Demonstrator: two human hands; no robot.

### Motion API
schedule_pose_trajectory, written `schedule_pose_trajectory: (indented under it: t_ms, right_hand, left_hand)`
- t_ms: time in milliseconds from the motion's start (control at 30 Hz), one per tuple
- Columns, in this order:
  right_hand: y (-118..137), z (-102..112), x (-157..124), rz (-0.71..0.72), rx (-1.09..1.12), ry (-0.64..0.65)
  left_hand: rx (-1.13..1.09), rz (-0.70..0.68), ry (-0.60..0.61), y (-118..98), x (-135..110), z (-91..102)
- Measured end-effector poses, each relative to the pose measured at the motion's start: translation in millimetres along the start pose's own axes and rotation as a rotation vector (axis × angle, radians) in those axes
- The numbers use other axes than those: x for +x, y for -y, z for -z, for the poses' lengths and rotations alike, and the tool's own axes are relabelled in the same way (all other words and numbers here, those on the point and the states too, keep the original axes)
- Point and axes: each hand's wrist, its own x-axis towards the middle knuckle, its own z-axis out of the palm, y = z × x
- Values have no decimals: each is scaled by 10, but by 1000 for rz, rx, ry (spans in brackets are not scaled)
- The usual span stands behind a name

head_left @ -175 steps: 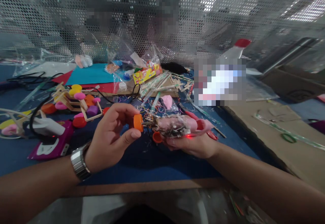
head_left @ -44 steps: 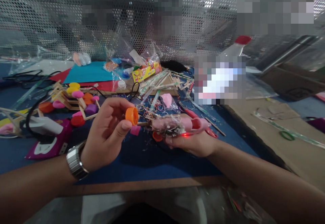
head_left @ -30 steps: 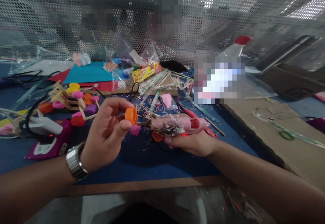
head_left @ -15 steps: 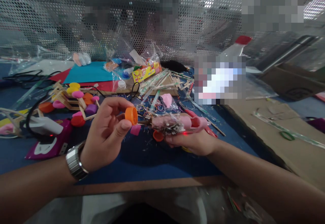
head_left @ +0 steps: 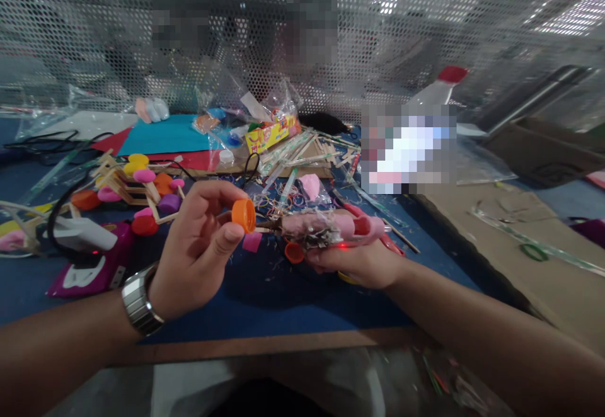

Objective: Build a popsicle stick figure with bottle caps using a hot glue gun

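Between thumb and fingers, my left hand (head_left: 196, 250) pinches an orange bottle cap (head_left: 244, 215), its hollow side turned to the right. My right hand (head_left: 359, 262) is wrapped round a pink hot glue gun (head_left: 326, 225) with a red light lit on it. The gun's dark nozzle points left and is right at the cap's open side; whether it touches cannot be made out. Below the gun lies another orange cap (head_left: 294, 252), and a pink piece (head_left: 252, 241) sits under the nozzle. Part of a yellow thing shows beneath my right hand.
At left, a stick structure with coloured caps (head_left: 146, 184) stands behind a purple power strip (head_left: 101, 259) with a white plug in it. Sticks, rubber bands, red-handled pliers (head_left: 352, 209) and a yellow packet (head_left: 269, 135) lie farther back. Cardboard (head_left: 472, 240) covers the right side.
Almost nothing differs. Both hands, the cap and the glue gun keep nearly the same place, with only a tiny shift to the left.
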Motion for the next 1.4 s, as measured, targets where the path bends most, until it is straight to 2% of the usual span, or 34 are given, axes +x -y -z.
schedule_pose_trajectory:
  t_ms: [300,600,1000,1400]
  right_hand:
    - [-16,-21,-24,-62,-22,-62]
    - [-30,-31,-42,-209,-33,-174]
    - [37,-46,-19,-245,-29,-194]
    - [-10,-36,-22,-229,-7,-200]
  left_hand:
    - [2,4,5,12,-4,-1]
    - [-2,11,-5,-2,-4,-6]
    - [-29,-14,19,20,-13,-2]
    - [-5,6,35,-6,-15,0]
